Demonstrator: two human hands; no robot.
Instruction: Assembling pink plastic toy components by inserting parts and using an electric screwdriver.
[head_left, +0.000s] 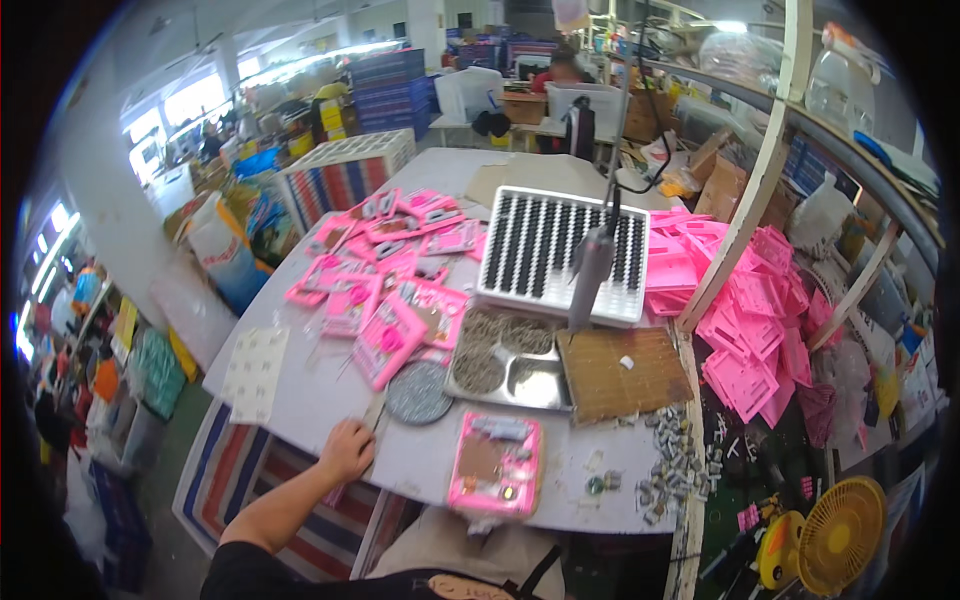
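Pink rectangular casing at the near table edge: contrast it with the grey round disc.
The pink rectangular casing has straight sides; the grey round disc is circular. The casing frames a brown panel in pink; the disc looks grey. The casing lies lower in view than the disc. Both are on the pale table.

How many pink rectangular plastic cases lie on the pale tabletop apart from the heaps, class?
1. The pink rectangular plastic case is at the near edge, right of the bare left hand.
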